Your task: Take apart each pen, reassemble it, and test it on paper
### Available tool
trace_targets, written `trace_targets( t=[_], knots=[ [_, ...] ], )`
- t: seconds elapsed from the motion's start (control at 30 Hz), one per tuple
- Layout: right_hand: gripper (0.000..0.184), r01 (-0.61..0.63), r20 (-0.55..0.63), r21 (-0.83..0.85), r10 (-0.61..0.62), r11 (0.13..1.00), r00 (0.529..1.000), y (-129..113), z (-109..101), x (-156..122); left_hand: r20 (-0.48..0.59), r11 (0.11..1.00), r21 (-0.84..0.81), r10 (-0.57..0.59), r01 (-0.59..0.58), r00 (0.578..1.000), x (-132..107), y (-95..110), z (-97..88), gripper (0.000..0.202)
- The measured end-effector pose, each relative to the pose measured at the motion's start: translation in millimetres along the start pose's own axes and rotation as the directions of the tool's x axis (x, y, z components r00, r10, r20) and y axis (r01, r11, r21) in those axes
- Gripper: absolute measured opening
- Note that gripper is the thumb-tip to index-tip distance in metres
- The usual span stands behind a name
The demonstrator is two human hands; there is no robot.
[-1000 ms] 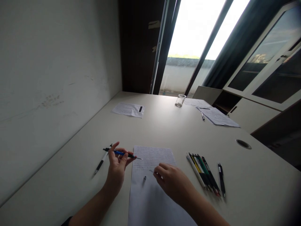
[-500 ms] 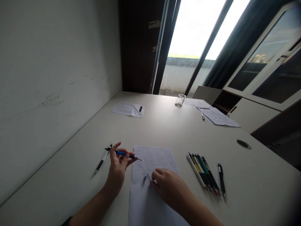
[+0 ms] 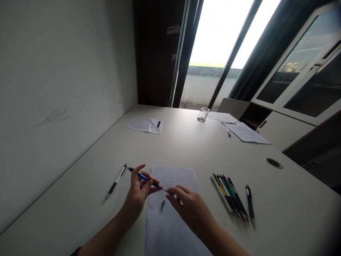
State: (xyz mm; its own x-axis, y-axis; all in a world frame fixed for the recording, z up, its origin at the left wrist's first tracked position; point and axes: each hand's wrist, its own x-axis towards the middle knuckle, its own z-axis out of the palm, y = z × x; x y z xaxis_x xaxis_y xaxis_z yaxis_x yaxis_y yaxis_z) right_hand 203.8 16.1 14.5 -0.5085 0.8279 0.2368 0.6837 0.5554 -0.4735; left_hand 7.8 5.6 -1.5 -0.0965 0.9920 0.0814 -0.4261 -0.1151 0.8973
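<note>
My left hand (image 3: 138, 193) grips a blue pen (image 3: 144, 176) by its barrel, its thin refill tip pointing right over a handwritten sheet (image 3: 170, 199). My right hand (image 3: 188, 206) hovers just above the sheet, its fingers pinched at the pen's tip; what they hold is too small to make out. A small dark pen part (image 3: 162, 203) lies on the sheet between both hands. A white and black pen (image 3: 116, 181) lies on the table left of my left hand.
A row of several coloured pens (image 3: 229, 195) and one black pen (image 3: 249, 203) lie to the right. Far back are a glass jar (image 3: 203, 114), a folded paper (image 3: 145, 124), more sheets (image 3: 243, 131) with a pen (image 3: 228, 131), and a cable hole (image 3: 274, 163).
My left hand tilted the blue pen and brought it right and down. My right hand lifted from the sheet near the small part and now meets the pen's tip.
</note>
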Motion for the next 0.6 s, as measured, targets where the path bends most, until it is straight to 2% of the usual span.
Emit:
trace_targets(
  t=[0.17, 0.33, 0.47, 0.6],
  knots=[
    [0.017, -0.009, -0.016, 0.033, 0.010, 0.999, 1.000, 1, -1, 1, 0.017, 1.000, 0.004, -0.015, 0.015, 1.000, 0, -2, -1.9, 0.048],
    [0.017, 0.009, -0.024, 0.049, -0.008, 0.999, 1.000, 13, -18, 3, -0.065, 0.999, -0.019, 0.037, -0.038, 0.997, 5, 0, -3.5, 0.046],
    [0.017, -0.012, -0.014, -0.003, 0.012, 1.000, 1.000, 28, -31, -1, -0.135, 0.997, -0.046, 0.061, -0.068, 0.989, 8, -2, -7.4, 0.044],
    [0.020, -0.039, 0.010, -0.119, 0.040, 0.992, 0.999, 37, -33, -16, -0.148, 0.996, -0.059, 0.057, -0.066, 0.987, 9, -4, -9.6, 0.046]
  ],
)
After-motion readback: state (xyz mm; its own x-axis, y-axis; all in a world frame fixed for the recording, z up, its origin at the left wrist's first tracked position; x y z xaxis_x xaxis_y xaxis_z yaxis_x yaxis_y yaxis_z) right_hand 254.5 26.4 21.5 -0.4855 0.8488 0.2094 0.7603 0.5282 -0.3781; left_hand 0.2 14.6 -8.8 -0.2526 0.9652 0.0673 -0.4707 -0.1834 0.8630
